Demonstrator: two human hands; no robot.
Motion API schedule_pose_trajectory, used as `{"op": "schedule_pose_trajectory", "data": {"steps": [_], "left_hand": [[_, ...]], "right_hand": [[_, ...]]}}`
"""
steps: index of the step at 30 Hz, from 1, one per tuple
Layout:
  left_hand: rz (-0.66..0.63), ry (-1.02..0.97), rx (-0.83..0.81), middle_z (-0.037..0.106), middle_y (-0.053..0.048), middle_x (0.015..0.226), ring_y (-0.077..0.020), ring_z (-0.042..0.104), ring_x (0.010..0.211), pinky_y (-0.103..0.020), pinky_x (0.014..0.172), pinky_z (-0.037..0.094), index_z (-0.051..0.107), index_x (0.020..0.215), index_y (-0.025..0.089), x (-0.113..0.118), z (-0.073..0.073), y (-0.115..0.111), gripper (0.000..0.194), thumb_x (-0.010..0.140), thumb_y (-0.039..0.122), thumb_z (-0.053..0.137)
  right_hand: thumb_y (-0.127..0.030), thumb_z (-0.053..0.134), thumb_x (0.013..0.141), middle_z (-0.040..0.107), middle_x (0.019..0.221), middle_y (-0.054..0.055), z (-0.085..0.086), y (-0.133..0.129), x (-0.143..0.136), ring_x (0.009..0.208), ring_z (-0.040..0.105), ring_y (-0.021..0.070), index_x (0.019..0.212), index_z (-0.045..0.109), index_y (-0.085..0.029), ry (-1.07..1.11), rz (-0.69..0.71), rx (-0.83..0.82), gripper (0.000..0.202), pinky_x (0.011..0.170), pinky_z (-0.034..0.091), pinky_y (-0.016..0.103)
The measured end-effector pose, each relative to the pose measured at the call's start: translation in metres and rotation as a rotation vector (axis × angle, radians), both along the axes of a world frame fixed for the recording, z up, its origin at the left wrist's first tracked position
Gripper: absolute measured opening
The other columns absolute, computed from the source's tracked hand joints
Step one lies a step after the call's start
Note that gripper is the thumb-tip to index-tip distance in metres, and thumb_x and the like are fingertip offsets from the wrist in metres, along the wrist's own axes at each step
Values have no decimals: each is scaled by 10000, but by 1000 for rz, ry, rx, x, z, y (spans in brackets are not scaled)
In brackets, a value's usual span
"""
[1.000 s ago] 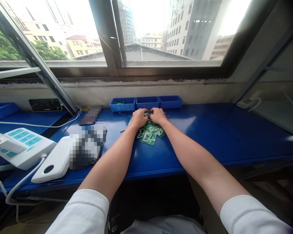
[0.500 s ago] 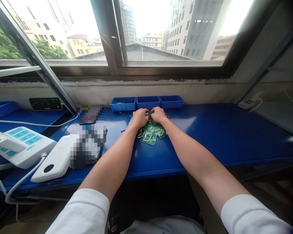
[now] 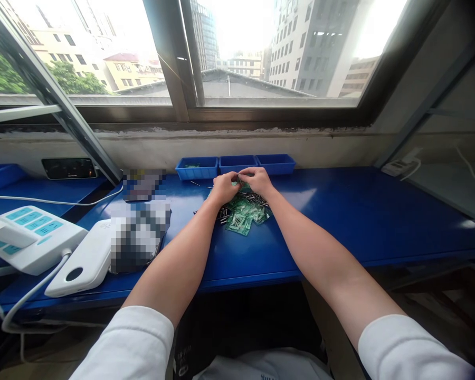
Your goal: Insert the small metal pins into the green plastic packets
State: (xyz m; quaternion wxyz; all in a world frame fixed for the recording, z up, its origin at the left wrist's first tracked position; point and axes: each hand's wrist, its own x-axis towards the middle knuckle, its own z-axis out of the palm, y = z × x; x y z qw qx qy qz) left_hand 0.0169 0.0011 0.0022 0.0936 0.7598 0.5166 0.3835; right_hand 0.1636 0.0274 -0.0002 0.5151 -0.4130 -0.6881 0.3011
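Observation:
My left hand and my right hand meet over the back of a pile, fingertips pinched close together. Whatever lies between the fingers is too small and hidden to make out. Below them sit small green clear plastic packets, some with screw-like metal pieces inside. Loose dark and silvery screws are scattered among the packets, and a few stick out beside my left wrist. My hands cover part of the pile.
Three blue bins stand in a row behind the pile: left, middle and right; green packets show in the left one. On the blue table's left are a white power bank, a power strip with cables and a phone.
My right hand has risen slightly, its fingers now reaching over to my left fingertips. More loose screws show beneath it. The whole view has shifted a little.

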Motion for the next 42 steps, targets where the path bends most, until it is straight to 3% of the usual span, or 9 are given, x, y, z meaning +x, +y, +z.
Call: {"op": "schedule_pose_trajectory", "data": {"steps": [7, 14, 17, 20, 22, 26, 28, 35, 42], "left_hand": [[-30, -154, 87, 717, -26, 848, -171, 640, 778, -266, 754, 484, 700, 867, 171, -2, 2, 3, 155, 755, 206, 599], [-47, -157, 147, 702, -36, 902, -173, 628, 836, -286, 812, 478, 679, 911, 178, -3, -1, 5, 173, 757, 206, 606], [-47, -208, 113, 697, -24, 867, -152, 625, 779, -267, 773, 481, 632, 1002, 178, -2, 3, 2, 239, 769, 207, 589], [81, -275, 93, 683, -6, 809, -133, 612, 697, -249, 726, 481, 519, 1182, 184, -3, 10, -2, 391, 801, 256, 567], [228, -293, 108, 677, -4, 805, -129, 608, 685, -245, 730, 478, 495, 1203, 193, -8, 15, -1, 377, 838, 288, 518], [463, -273, 149, 685, -53, 933, -166, 623, 843, -264, 844, 458, 609, 1020, 175, -28, 23, 8, 257, 873, 305, 444], [533, -274, 129, 674, -77, 1041, -193, 613, 941, -291, 911, 437, 611, 1077, 160, -38, 24, 14, 315, 877, 315, 424], [587, -156, -131, 528, -151, 1306, -346, 334, 1320, -535, 1041, 296, 398, 1389, 180, -48, 21, 21, 672, 777, 416, 541], [608, 8, -204, 375, -166, 1435, -341, 238, 1366, -561, 1064, 223, 247, 1453, 179, -51, 7, 27, 822, 739, 465, 537]], "right_hand": [[-255, 742, 603, 709, 795, 37, 0, -2, 4, 796, 646, 196, 770, 721, -151, 123, 165, 18, 198, 786, 506, 315], [-245, 701, 633, 688, 738, 40, -1, 2, 3, 703, 630, 181, 726, 685, -140, 112, 47, 86, 141, 712, 513, 311], [-275, 674, 677, 694, 803, 42, 1, 1, 2, 744, 633, 175, 804, 673, -145, 120, -4, 74, 182, 728, 517, 297], [-293, 616, 744, 690, 952, 54, 4, -2, 3, 807, 632, 159, 989, 649, -147, 78, -127, 42, 288, 757, 513, 272], [-292, 590, 768, 681, 998, 56, 5, -5, 4, 814, 626, 152, 1056, 630, -148, 11, -195, 29, 325, 759, 508, 260], [-265, 580, 772, 683, 958, 46, 6, -12, 6, 793, 616, 157, 1044, 645, -148, -177, -203, 27, 303, 777, 490, 264], [-251, 586, 768, 685, 942, 44, 5, -15, 5, 801, 616, 160, 1037, 653, -148, -262, -181, 40, 296, 798, 481, 268], [-255, 599, 777, 688, 928, 49, 2, -18, 3, 869, 623, 172, 1055, 655, -148, -398, -108, 75, 304, 806, 478, 268], [-273, 613, 775, 691, 932, 40, 0, -18, 4, 879, 626, 176, 1055, 658, -162, -451, -99, 52, 305, 821, 478, 273]]}}
